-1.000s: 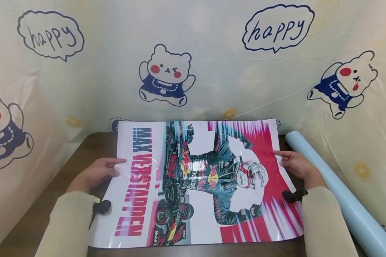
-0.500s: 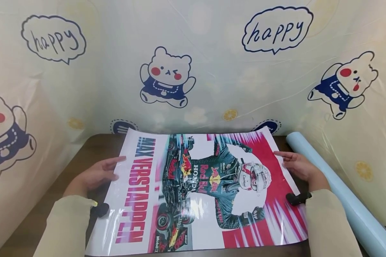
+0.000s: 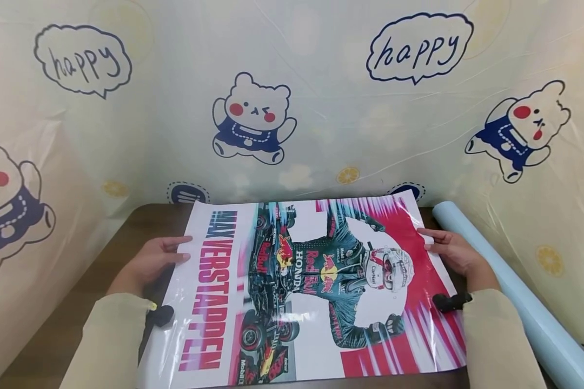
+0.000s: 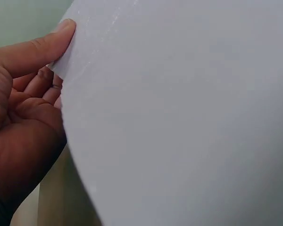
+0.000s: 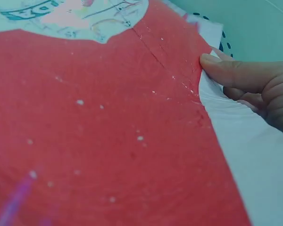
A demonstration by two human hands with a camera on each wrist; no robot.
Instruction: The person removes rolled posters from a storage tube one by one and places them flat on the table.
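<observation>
A glossy racing poster (image 3: 316, 302) lies sideways across the middle of the head view, its large printed name at the left and a helmeted driver at the right. My left hand (image 3: 148, 265) pinches its left edge. At the right edge, my right hand (image 3: 459, 256) pinches the white border. In the left wrist view the thumb presses on the white part of the poster (image 4: 170, 113), with the other fingers partly behind it. The right wrist view has the thumb of my right hand (image 5: 254, 84) on the poster's edge, beside the red print.
A long pale blue roll (image 3: 511, 292) lies along the right side of the brown table (image 3: 102, 259). Behind and at both sides hangs a curtain (image 3: 331, 124) printed with bears and the word "happy". A black wrist camera (image 3: 451, 301) sits at the right sleeve.
The poster has come down and nearer to me in the head view, so its far edge sits lower. Over the last half second it has shifted slightly right. Both hands keep their hold.
</observation>
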